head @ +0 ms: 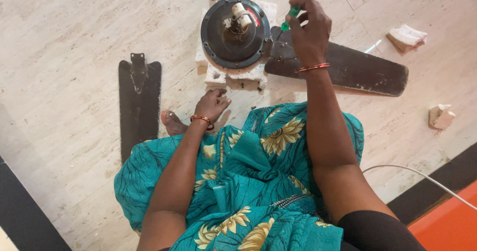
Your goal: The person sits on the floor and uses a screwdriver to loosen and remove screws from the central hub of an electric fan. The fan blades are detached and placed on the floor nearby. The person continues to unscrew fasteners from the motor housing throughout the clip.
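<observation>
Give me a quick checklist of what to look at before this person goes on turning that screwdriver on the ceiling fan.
1. Grip on the tool: right hand closed around the green-handled screwdriver. Ok.
2. Tip seated in a screw: it points down where the attached fan blade meets the fan motor housing, but the tip is hidden. Cannot tell.
3. Motor steadied: it sits on white foam blocks; left hand rests on the floor, not on the motor. Not ok.
4. Detached blade out of the way: lies apart on the left. Ok.
5. Foot away from the work: tucked by the left wrist. Ok.
</observation>
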